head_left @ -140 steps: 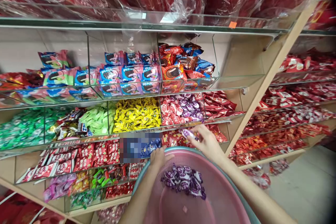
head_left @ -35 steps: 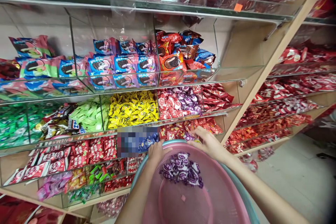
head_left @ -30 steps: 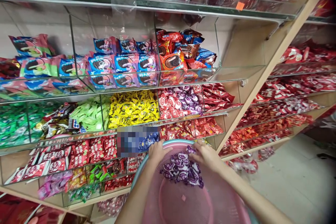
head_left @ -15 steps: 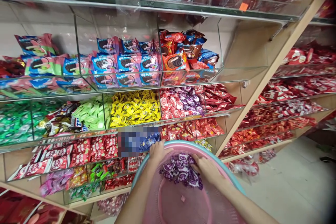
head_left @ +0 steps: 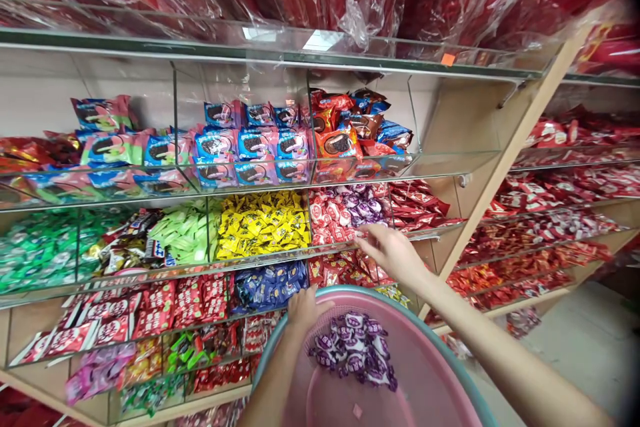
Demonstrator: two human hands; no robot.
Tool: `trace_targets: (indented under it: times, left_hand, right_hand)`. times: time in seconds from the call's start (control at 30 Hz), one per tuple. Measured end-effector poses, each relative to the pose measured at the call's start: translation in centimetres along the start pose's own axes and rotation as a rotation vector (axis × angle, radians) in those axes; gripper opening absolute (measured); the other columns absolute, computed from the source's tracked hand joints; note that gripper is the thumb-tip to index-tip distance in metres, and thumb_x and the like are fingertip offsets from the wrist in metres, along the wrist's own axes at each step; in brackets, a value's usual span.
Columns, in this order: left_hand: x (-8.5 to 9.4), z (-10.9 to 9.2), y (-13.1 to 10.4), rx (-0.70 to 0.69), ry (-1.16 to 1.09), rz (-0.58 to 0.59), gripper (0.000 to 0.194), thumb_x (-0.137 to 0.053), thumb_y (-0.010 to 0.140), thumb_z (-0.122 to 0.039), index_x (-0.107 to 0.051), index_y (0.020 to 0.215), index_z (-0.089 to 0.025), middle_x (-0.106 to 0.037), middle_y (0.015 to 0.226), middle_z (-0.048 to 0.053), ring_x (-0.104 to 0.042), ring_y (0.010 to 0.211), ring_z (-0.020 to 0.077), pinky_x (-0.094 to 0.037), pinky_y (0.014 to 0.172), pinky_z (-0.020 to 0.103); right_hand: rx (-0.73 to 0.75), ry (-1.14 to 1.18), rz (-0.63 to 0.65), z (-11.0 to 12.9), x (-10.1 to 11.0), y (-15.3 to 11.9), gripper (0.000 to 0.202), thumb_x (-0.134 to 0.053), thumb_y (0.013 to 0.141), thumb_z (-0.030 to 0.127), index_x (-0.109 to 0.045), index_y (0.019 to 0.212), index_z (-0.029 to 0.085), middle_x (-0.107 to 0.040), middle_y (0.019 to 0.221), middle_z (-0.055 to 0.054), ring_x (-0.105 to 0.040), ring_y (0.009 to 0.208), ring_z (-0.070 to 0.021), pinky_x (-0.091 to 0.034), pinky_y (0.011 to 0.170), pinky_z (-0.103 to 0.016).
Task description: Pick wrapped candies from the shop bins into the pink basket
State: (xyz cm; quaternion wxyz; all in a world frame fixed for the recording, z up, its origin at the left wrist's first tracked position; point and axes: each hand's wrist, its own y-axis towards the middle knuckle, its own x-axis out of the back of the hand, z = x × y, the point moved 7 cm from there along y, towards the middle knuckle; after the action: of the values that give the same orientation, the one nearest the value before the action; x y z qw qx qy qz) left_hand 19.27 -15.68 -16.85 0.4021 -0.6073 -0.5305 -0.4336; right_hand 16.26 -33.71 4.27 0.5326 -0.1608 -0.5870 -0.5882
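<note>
My left hand (head_left: 303,308) gripped the pink basket (head_left: 413,360); my right hand (head_left: 395,255), loosely open, hung near the shelved purple candies (head_left: 365,205), apparently mid-pick, which called for a fingertip pinch.

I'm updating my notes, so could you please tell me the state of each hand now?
Left hand: closed on the rim of the pink basket.
Right hand: partly curled near the shelf candies; cannot tell if holding one.

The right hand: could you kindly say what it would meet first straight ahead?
Likely the red-and-white wrapped candies, though depth is unclear: the clear glass shelf edge may come first.
</note>
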Motion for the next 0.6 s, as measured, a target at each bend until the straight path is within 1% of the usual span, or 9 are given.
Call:
trace_targets:
  times: [0.03,0.1,0.2,0.27,0.33,0.43,0.6]
  left_hand:
    - [-0.1,0.1,0.1,0.004,-0.007,0.003,0.071,-0.042,0.072,-0.073,-0.052,0.123,-0.023,-0.064,0.108,0.011,-0.058,0.102,0.0283,-0.043,0.084,0.036]
    - [-0.3,0.3,0.2,0.017,-0.013,0.010,0.072,-0.043,0.071,-0.073,-0.052,0.123,-0.023,-0.064,0.109,0.011,-0.057,0.103,0.0287,-0.043,0.085,0.036]
    - [-0.4,0.4,0.2,0.023,-0.023,0.006,0.072,-0.045,0.071,-0.071,-0.051,0.125,-0.023,-0.063,0.110,0.011,-0.057,0.104,0.0287,-0.042,0.087,0.037]
    - [-0.2,0.3,0.1,0.020,-0.033,0.000,0.072,-0.047,0.071,-0.070,-0.051,0.126,-0.023,-0.064,0.110,0.011,-0.057,0.104,0.0283,-0.042,0.087,0.036]
    - [0.0,0.3,0.0,0.021,-0.039,0.000,0.072,-0.048,0.071,-0.068,-0.051,0.127,-0.023,-0.064,0.110,0.011,-0.057,0.105,0.0278,-0.042,0.088,0.036]
    - [0.1,0.3,-0.1,0.026,-0.038,0.009,0.071,-0.049,0.072,-0.066,-0.050,0.127,-0.022,-0.063,0.111,0.012,-0.057,0.105,0.0274,-0.042,0.088,0.036]
    - [0.1,0.2,0.0,0.003,-0.045,-0.020,0.070,-0.049,0.071,-0.068,-0.053,0.125,-0.022,-0.065,0.108,0.011,-0.058,0.103,0.0275,-0.043,0.086,0.036]
  right_hand:
    - [0.010,-0.012,-0.051,0.1,0.7,1.9,0.030,-0.043,0.089,0.039,-0.059,0.105,0.020,-0.066,0.087,-0.005,-0.060,0.073,-0.0175,-0.042,0.067,-0.027]
    - [0.000,-0.001,-0.102,-0.4,0.8,5.4,0.027,-0.048,0.086,0.035,-0.061,0.104,0.019,-0.065,0.093,-0.007,-0.059,0.079,-0.0182,-0.042,0.071,-0.027]
    - [-0.019,0.068,-0.084,-1.3,-0.9,9.6,0.025,-0.053,0.083,0.030,-0.064,0.101,0.017,-0.067,0.092,-0.007,-0.060,0.085,-0.0193,-0.042,0.076,-0.028]
    - [-0.020,0.092,-0.070,-1.6,-2.0,11.6,0.025,-0.052,0.084,0.030,-0.064,0.100,0.017,-0.068,0.092,-0.006,-0.061,0.085,-0.0195,-0.043,0.077,-0.028]
    - [-0.016,0.102,-0.062,-1.8,-2.8,12.9,0.025,-0.050,0.085,0.031,-0.064,0.101,0.018,-0.069,0.096,-0.006,-0.061,0.087,-0.0197,-0.044,0.078,-0.028]
    - [0.004,0.115,-0.026,-2.2,-3.5,14.3,0.026,-0.055,0.082,0.032,-0.064,0.103,0.020,-0.069,0.100,-0.004,-0.060,0.092,-0.0200,-0.045,0.082,-0.028]
    - [0.036,0.119,0.050,-3.0,-4.4,15.7,0.027,-0.063,0.075,0.029,-0.065,0.101,0.020,-0.070,0.097,-0.003,-0.062,0.091,-0.0202,-0.046,0.083,-0.029]
